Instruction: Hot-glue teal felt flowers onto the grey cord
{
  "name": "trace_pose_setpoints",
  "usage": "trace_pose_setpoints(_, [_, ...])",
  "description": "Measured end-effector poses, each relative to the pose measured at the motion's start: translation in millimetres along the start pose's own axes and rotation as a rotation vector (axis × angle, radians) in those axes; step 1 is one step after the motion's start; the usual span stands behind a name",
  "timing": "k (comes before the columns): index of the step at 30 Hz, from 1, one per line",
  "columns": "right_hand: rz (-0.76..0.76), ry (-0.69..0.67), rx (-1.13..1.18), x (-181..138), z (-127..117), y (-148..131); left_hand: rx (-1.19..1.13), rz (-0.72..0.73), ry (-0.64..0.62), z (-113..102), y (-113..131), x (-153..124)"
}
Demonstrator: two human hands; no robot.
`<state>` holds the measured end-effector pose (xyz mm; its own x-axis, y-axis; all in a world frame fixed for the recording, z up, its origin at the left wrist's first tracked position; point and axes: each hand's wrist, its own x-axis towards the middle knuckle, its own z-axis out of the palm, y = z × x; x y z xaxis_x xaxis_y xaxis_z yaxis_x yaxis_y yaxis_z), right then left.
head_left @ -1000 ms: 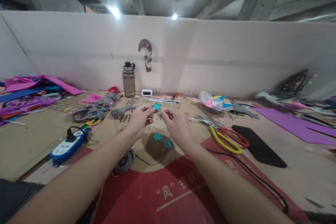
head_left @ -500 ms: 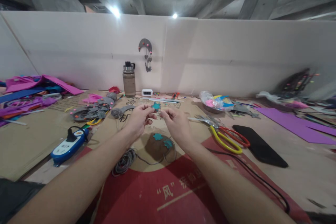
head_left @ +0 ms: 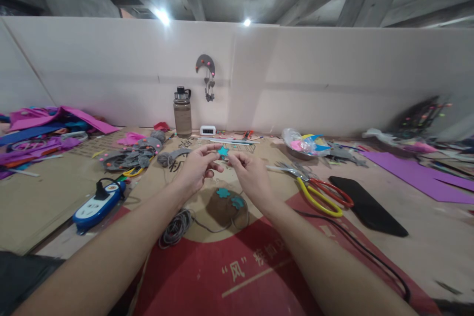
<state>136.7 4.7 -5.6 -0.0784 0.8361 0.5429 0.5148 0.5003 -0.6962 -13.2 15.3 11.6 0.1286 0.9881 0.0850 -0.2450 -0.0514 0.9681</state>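
Note:
Between the fingertips of my left hand (head_left: 202, 168) is a small teal star-shaped cutout (head_left: 223, 152), held up above the cardboard. My right hand (head_left: 249, 173) is closed in a pinch just right of the star; what its fingers hold is too small to make out. Below the hands, a teal star piece (head_left: 222, 192) and a second teal cutout (head_left: 237, 202) lie on a dark brown patch. A coil of grey cord (head_left: 177, 228) rests left of them, a strand of it running right towards the second cutout.
Scissors with yellow and red handles (head_left: 320, 196) and a black phone-like slab (head_left: 368, 205) lie at right. At left are a blue-and-white power strip (head_left: 97, 207) and grey felt pieces (head_left: 137, 153). A bottle (head_left: 182, 113) and small clock (head_left: 208, 131) stand at the back.
The teal star in my left hand has turned to face the camera more and shifted slightly right. Both hands stay nearly in place, still close together.

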Motion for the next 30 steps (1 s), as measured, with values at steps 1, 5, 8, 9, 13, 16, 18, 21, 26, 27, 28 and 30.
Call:
trace_pose_setpoints(1, [0.002, -0.001, 0.005, 0.2, -0.1, 0.6, 0.010, 0.004, -0.006, 0.0, 0.1, -0.2])
trace_pose_setpoints(5, [0.015, 0.005, 0.020, 0.5, -1.0, 1.5, 0.085, 0.030, -0.042, 1.4, 0.5, -2.5])
trace_pose_setpoints(8, [0.032, 0.019, 0.020, 0.8, -2.3, 0.2, 0.130, 0.060, -0.051, 2.2, 0.4, -3.4])
trace_pose_setpoints(9, [0.038, 0.023, 0.018, 0.9, -2.8, -0.4, 0.139, 0.078, -0.036, 2.0, 0.2, -3.0])
trace_pose_setpoints(13, [0.048, 0.009, 0.017, 1.3, -3.3, -1.1, 0.145, 0.163, 0.072, -1.2, -1.0, 1.2])
trace_pose_setpoints(16, [0.037, 0.020, 0.051, 1.1, -2.4, 0.4, 0.124, 0.178, 0.108, -3.8, -1.3, 3.8])
trace_pose_setpoints(18, [0.022, 0.046, 0.075, 0.9, -2.3, 1.0, 0.116, 0.169, 0.114, -4.3, -0.7, 4.0])
trace_pose_setpoints(21, [-0.002, 0.044, 0.096, 1.0, -3.4, 0.1, 0.101, 0.152, 0.120, -3.1, 0.9, 2.4])
trace_pose_setpoints(26, [0.000, 0.046, 0.144, 2.4, -5.7, -1.6, 0.076, 0.120, 0.052, -0.4, 3.3, -1.1])
trace_pose_setpoints(27, [0.003, 0.047, 0.139, 2.6, -5.8, -1.4, 0.073, 0.111, 0.038, -0.4, 3.4, -1.5])
trace_pose_setpoints(28, [0.008, 0.048, 0.129, 2.7, -5.9, -1.1, 0.071, 0.103, 0.026, -0.5, 3.3, -1.8])
trace_pose_setpoints(30, [0.020, 0.050, 0.098, 2.7, -5.9, -0.7, 0.070, 0.099, 0.004, -1.0, 2.9, -1.8])
